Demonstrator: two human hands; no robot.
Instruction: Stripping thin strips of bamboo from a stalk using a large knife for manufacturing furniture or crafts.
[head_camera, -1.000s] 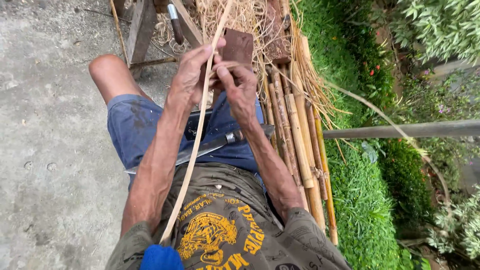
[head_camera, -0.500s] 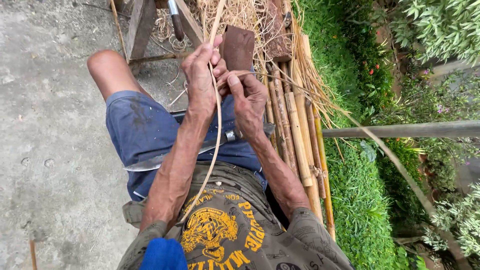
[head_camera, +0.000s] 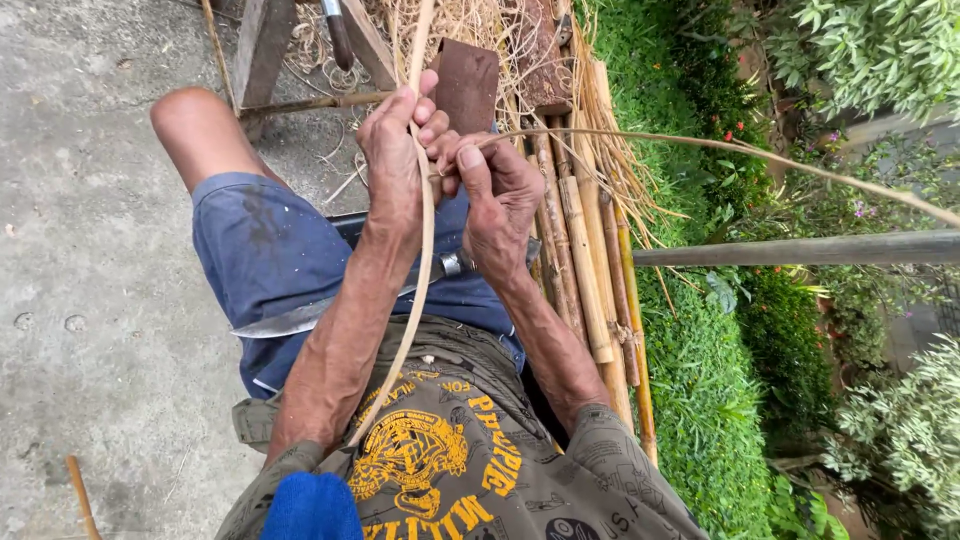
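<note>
- Since half a second ago your hands have dropped slightly toward your lap, and a thin split strip (head_camera: 700, 145) now arcs off toward 3 o'clock.
- The bundle of bamboo poles (head_camera: 585, 260) lies along your right thigh, running from 12 toward 5 o'clock.
- The long cane strip (head_camera: 420, 250) runs from 12 down to 6 o'clock across your chest.
- Your left hand (head_camera: 395, 160) has its fingers clamped round the cane strip.
- Your right hand (head_camera: 497, 195) pinches the thin split strip with its fingers closed together.
- A knife (head_camera: 300, 320) rests across your lap, with its blade pointing to 8 o'clock.
</note>
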